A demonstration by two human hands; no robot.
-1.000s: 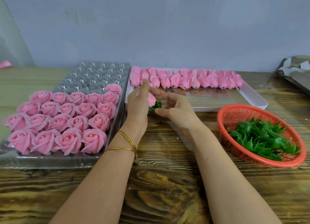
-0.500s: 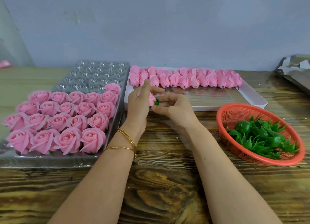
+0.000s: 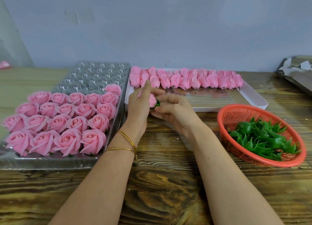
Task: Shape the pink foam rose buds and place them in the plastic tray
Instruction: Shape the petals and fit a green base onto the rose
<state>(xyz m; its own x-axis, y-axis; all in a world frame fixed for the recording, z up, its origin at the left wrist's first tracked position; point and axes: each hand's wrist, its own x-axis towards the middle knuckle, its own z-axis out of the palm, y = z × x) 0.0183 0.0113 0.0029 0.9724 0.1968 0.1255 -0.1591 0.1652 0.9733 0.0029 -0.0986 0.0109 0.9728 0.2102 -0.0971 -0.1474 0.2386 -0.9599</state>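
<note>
Both hands meet over the table's middle on one pink foam rose bud (image 3: pixel 152 100) with a green base (image 3: pixel 157 104). My left hand (image 3: pixel 137 109) grips the bud's petals, its fingers curled round them. My right hand (image 3: pixel 172 112) pinches the green base from the right. The clear plastic tray (image 3: pixel 94 76) lies at the left; several opened pink roses (image 3: pixel 67 120) fill its near rows, and its far cells hold nothing. Part of the bud is hidden behind my left hand.
A white flat box (image 3: pixel 249 98) behind my hands holds a row of closed pink buds (image 3: pixel 185 79). A red basket (image 3: pixel 236 111) of green calyx pieces (image 3: pixel 263 137) sits at the right. Crumpled paper (image 3: pixel 297 69) lies far right. The table is dark wood.
Both hands stayed together at the same spot on the bud. The right fingers shifted along the green base, turning the bud slightly.
</note>
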